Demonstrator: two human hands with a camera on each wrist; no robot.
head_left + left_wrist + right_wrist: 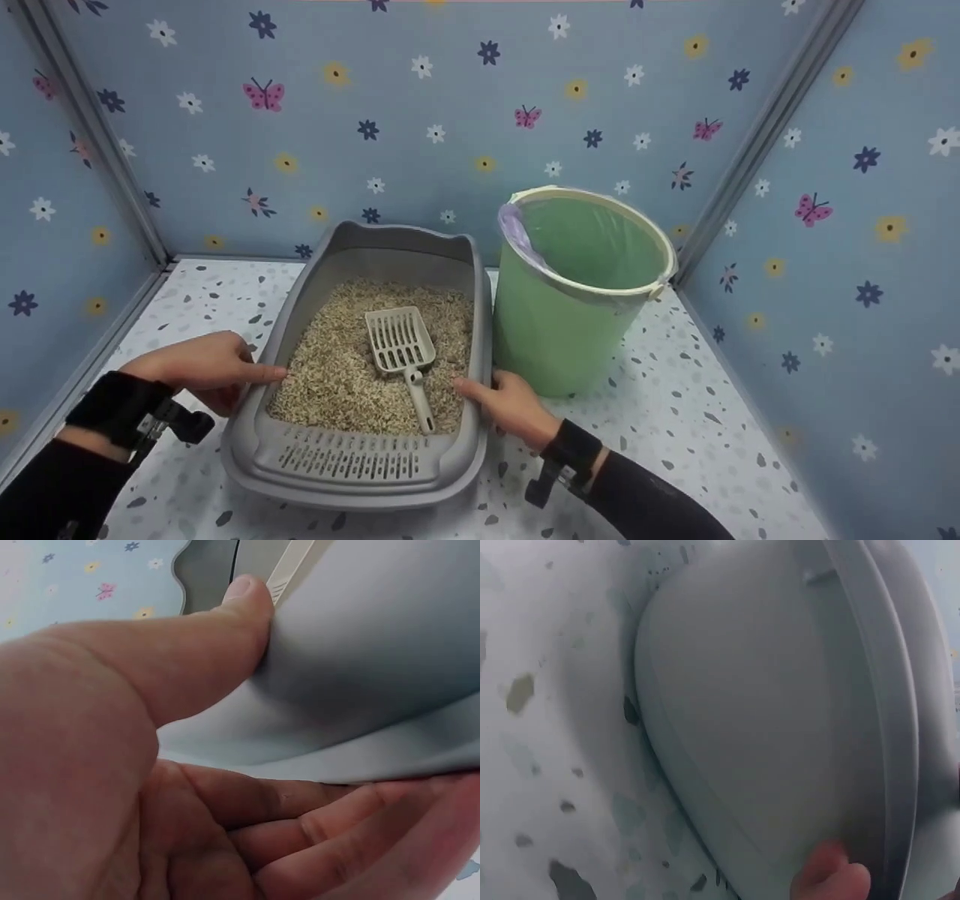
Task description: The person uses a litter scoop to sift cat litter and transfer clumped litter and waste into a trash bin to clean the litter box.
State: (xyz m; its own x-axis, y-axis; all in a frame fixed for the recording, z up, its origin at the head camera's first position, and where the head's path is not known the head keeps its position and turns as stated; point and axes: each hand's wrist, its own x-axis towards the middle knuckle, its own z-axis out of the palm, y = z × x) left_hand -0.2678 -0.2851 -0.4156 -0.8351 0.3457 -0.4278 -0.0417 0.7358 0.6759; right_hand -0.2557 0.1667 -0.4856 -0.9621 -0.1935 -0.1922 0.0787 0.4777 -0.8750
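A grey litter box (349,491) sits on the speckled surface in the head view, with tan granular litter (322,382) inside. On the litter lies a pale slotted litter scoop (418,394), its handle pointing toward the front right. My left hand (210,367) grips the box's left rim; in the left wrist view its thumb (240,622) is over the wall and the fingers (330,825) curl beneath the lip. At the right rim, my right hand (517,405) holds the box, thumb over the edge. Fingertips (832,874) show against its outer wall in the right wrist view.
Close to the box's right side stands a green bin (562,337), lined with a clear bag whose purple edge (517,232) folds over the rim. Blue flowered panels (450,90) enclose the back and both sides. Black wrist cameras (187,424) hang at both wrists.
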